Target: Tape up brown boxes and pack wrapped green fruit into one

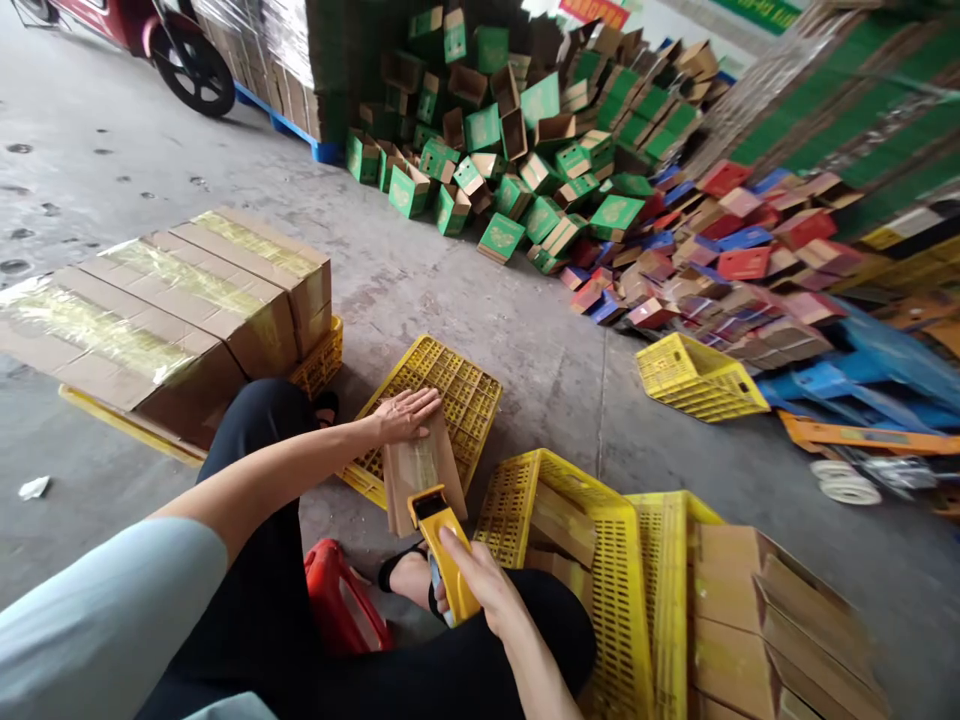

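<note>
My left hand (409, 414) lies flat, fingers stretched out, on the far end of a folded cardboard box (446, 465). My right hand (476, 580) is wrapped round a yellow tape dispenser (448, 560), whose dark front edge meets the near end of the cardboard. A strip of clear yellowish tape (424, 462) runs along the cardboard between the two hands. Beneath the cardboard is an upturned yellow plastic crate (469, 385), in front of my knees. The far side of the cardboard is partly hidden by my left hand.
Taped cartons (180, 295) rest on a yellow crate at left. Yellow crates (637, 590) with cardboard boxes stand at right. A red plastic object (341, 600) sits between my legs. Green boxes (502, 237) and red and blue boxes (742, 262) are heaped beyond, near another yellow crate (694, 375).
</note>
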A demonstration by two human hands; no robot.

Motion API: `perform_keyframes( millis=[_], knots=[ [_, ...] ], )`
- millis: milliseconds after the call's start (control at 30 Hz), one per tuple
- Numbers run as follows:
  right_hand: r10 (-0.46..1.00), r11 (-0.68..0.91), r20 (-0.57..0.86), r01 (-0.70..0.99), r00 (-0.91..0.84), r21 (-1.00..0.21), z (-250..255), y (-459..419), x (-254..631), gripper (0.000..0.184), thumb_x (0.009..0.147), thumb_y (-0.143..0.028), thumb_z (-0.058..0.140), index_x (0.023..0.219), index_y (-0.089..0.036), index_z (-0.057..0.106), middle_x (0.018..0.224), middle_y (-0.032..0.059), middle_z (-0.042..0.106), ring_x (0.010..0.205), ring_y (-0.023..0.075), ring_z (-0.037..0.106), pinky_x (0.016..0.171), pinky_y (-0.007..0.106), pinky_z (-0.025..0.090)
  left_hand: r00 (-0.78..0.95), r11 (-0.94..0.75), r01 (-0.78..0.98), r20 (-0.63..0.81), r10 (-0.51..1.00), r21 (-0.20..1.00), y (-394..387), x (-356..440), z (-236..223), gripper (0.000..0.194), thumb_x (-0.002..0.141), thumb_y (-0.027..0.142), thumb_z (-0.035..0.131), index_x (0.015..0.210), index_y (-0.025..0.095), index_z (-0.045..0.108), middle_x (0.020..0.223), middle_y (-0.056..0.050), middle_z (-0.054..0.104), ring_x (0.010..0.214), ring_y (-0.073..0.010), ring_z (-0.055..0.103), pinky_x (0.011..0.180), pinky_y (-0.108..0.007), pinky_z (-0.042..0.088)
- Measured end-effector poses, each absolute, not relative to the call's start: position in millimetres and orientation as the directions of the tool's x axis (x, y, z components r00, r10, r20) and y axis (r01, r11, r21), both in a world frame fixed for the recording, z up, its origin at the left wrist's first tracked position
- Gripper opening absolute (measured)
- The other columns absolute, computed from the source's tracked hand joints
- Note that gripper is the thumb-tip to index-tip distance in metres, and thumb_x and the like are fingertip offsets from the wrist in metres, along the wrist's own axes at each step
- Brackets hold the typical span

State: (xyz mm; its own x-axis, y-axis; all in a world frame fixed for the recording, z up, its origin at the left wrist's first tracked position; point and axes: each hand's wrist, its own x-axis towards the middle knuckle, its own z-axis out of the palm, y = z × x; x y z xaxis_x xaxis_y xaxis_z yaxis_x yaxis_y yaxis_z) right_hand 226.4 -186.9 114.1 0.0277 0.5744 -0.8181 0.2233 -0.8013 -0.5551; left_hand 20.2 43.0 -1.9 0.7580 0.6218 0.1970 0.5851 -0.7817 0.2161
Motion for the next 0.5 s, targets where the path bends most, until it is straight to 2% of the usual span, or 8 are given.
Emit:
perform_keyframes(
  millis=[133,267,500],
  knots=[
    [0.592,-0.792,-0.804,0.222,0.053,-0.569,113.4,-193.4,223.2,0.070,0.084,-0.084,0.058,0.094,-0.015,0.069,0.060,0.0060,0.073,0.050,0.0195,0.071,0.048,0.023,0.054,0.848,-0.868,0.459,0.200,0.492,0.190,0.5,10.1,-9.3,0.071,0.106,0.050,0.044,0.167,0.018,0.026,0.171,-0.012,0.031,0.158,-0.0265,0.030,0.126,-0.041,0.027],
    [0.594,-0.793,-0.800,0.228,0.081,-0.565,114.4,-196.1,223.2,0.066,0.090,-0.080,0.054,0.096,-0.015,0.069,0.061,0.0067,0.074,0.052,0.0193,0.072,0.051,0.024,0.056,0.812,-0.831,0.521,0.186,0.553,0.193,-24.5,11.0,-15.1,0.066,0.108,0.053,0.038,0.167,0.024,0.026,0.172,-0.008,0.029,0.160,-0.0250,0.026,0.129,-0.042,0.020],
    [0.566,-0.805,-0.818,0.285,0.103,-0.521,116.0,-200.5,225.7,0.072,0.086,-0.085,0.053,0.096,-0.015,0.066,0.061,0.0076,0.073,0.055,0.0236,0.074,0.051,0.027,0.058,0.808,-0.822,0.528,0.172,0.564,0.214,-15.3,13.8,-8.6,0.070,0.107,0.060,0.040,0.167,0.027,0.027,0.171,-0.005,0.031,0.158,-0.0237,0.030,0.126,-0.041,0.025]
  ],
)
